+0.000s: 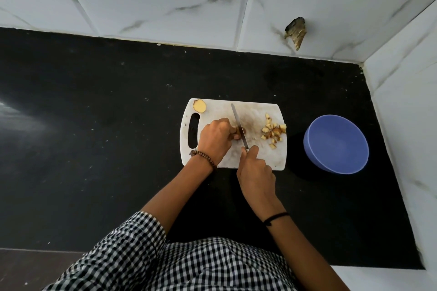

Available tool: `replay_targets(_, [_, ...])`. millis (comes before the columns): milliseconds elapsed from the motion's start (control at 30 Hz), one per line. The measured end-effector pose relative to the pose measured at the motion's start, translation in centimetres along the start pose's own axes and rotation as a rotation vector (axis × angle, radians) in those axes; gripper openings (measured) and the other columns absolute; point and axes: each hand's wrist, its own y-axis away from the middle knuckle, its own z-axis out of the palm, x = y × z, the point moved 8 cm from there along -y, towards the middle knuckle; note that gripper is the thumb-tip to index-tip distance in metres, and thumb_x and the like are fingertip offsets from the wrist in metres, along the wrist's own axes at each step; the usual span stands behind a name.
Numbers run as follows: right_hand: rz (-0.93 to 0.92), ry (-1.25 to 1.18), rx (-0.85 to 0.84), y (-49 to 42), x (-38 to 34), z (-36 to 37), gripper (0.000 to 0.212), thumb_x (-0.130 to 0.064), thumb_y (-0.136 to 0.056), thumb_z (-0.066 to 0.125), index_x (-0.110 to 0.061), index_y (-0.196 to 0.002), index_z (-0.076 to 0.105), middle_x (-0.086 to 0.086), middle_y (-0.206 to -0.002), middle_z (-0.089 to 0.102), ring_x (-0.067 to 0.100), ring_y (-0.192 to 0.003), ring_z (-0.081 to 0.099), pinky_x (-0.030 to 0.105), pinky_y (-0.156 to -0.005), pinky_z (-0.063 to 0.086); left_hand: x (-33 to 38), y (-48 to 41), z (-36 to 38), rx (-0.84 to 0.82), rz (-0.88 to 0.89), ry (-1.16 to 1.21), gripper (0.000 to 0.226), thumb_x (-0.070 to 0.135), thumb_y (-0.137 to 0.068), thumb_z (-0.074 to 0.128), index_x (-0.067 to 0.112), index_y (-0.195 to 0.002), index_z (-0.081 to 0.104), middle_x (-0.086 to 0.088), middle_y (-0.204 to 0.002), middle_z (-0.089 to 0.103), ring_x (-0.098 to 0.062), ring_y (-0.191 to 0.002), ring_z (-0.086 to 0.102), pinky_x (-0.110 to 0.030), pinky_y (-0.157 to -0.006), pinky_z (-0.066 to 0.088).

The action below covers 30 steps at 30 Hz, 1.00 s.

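Lying near the middle of the white cutting board (256, 111), a brown-skinned ginger piece (236, 136), or what is taken for ginger, is pinned down by the left hand (216, 139), whose fingers are curled over it from the left. The knife (238, 124) is gripped in the right hand (256, 172): the handle is wrapped in a closed fist and the forefinger is laid along toward the blade. The blade is set across the piece, just beside the left fingertips, with its tip pointed toward the wall (165, 2). How deep the edge sits cannot be told, since the cut is small and partly hidden.

A heap of diced pieces (274, 131) is gathered at the board's right edge. A single cut-off end (199, 105) is seen at the far left corner, above the handle slot. A blue bowl (335, 144) is set on the black desk (118, 125) to the right of the board, apart from it.

The main risk is judged to be a nick to the left fingertips. The piece is short and the blade is close to them, so a slip off the rounded skin could carry the edge sideways. The piece could also be rolled if pressed unevenly, and dice near the edge could be knocked onto the desk.
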Motion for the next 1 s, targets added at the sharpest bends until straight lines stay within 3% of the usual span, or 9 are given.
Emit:
replay_targets(300, [-0.007, -0.043, -0.113, -2.6, -1.3, -0.1, 0.034, -0.035, -0.108, 0.028, -0.009, -0.128, 0.038, 0.017, -0.111, 0.065, 0.040, -0.102, 0.063, 0.041, -0.071, 0.042, 0.4, 0.2, -0.3, -0.007, 0.018, 0.024, 0.015, 0.009, -0.087, 0.065, 0.008, -0.098, 0.074, -0.006, -0.092, 0.066, -0.025, -0.080, 0.063, -0.034, -0.070, 0.053])
replay_targets(567, [-0.007, -0.072, -0.155, -2.2, -1.0, -0.1, 0.029, -0.031, -0.108, 0.027, -0.009, -0.123, 0.039, 0.018, -0.112, 0.063, 0.042, -0.104, 0.061, 0.044, -0.075, 0.043, 0.7, 0.5, -0.8, -0.002, -0.028, 0.038, 0.013, 0.006, -0.087, 0.061, 0.005, -0.092, 0.073, -0.009, -0.094, 0.066, -0.027, -0.084, 0.062, -0.030, -0.068, 0.045])
replay_targets(667, [-0.009, -0.048, -0.142, -1.1, -0.6, 0.1, 0.030, -0.033, -0.109, 0.027, -0.009, -0.122, 0.040, 0.017, -0.109, 0.064, 0.042, -0.102, 0.063, 0.046, -0.079, 0.050, 0.6, 0.5, -0.6, -0.010, -0.030, 0.022, 0.017, 0.006, -0.087, 0.059, 0.007, -0.095, 0.073, -0.009, -0.096, 0.065, -0.027, -0.086, 0.062, -0.030, -0.071, 0.046])
replay_targets(867, [-0.014, -0.021, -0.146, 0.7, 0.0, -0.1, 0.031, -0.034, -0.109, 0.025, -0.009, -0.117, 0.040, 0.015, -0.104, 0.064, 0.040, -0.099, 0.064, 0.047, -0.077, 0.052, -0.1, 0.3, 0.0, -0.004, -0.075, 0.007, 0.018, 0.007, -0.086, 0.060, 0.011, -0.099, 0.072, -0.006, -0.097, 0.066, -0.026, -0.087, 0.063, -0.032, -0.072, 0.050])
replay_targets(1000, [-0.025, -0.003, -0.170, 2.6, 1.2, -0.3, 0.029, -0.034, -0.109, 0.024, -0.010, -0.112, 0.039, 0.017, -0.106, 0.063, 0.041, -0.098, 0.063, 0.042, -0.068, 0.041, -0.4, 0.1, 0.0, 0.002, -0.111, 0.027, 0.014, 0.011, -0.087, 0.061, 0.009, -0.097, 0.070, -0.007, -0.096, 0.067, -0.028, -0.087, 0.063, -0.037, -0.074, 0.054])
